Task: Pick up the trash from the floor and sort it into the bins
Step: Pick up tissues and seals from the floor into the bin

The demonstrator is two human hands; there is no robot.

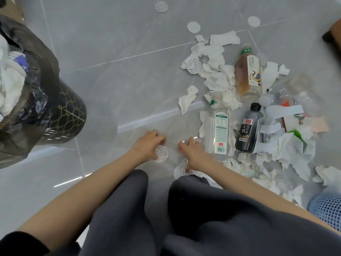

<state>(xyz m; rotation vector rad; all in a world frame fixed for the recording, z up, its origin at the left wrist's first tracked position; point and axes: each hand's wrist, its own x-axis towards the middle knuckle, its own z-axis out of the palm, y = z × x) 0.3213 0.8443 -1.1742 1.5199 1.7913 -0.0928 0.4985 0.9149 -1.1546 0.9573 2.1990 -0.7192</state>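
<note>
Trash lies scattered on the grey tiled floor (114, 85). My left hand (147, 143) curls its fingers over a round printed seal disc (162, 153) and pinches its edge. Just to the right, my right hand (191, 151) is spread low over the floor, its thumb touching a second seal disc (183, 165). Right of that hand lie a clear empty bottle (218, 132) and a dark soda-water bottle (247, 130). A tea bottle (248, 74) lies farther back among crumpled white tissues (217, 80).
A black bin lined with a dark bag (64, 111) stands at the left with tissues inside. A blue mesh basket (324, 207) shows at the bottom right. More discs (193, 27) lie farther away. My knees (184, 209) fill the foreground.
</note>
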